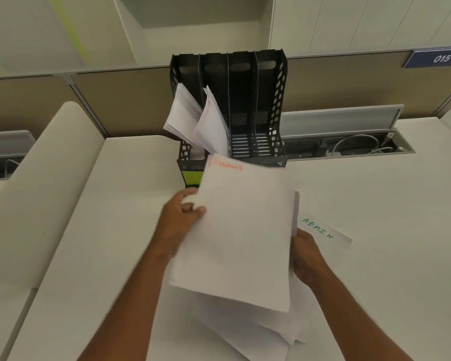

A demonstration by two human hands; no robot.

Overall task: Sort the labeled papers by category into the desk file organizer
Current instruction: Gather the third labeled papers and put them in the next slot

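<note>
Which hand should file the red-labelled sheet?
Left, probably. The left hand already pinches the sheet at its edge, nearest the organizer. The right hand is lower, at the stack.

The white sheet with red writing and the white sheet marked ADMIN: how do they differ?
The white sheet with red writing is lifted, gripped by the left hand; the white sheet marked ADMIN lies flat on the desk. Red blurred label versus green legible one. Both are white paper.
</note>
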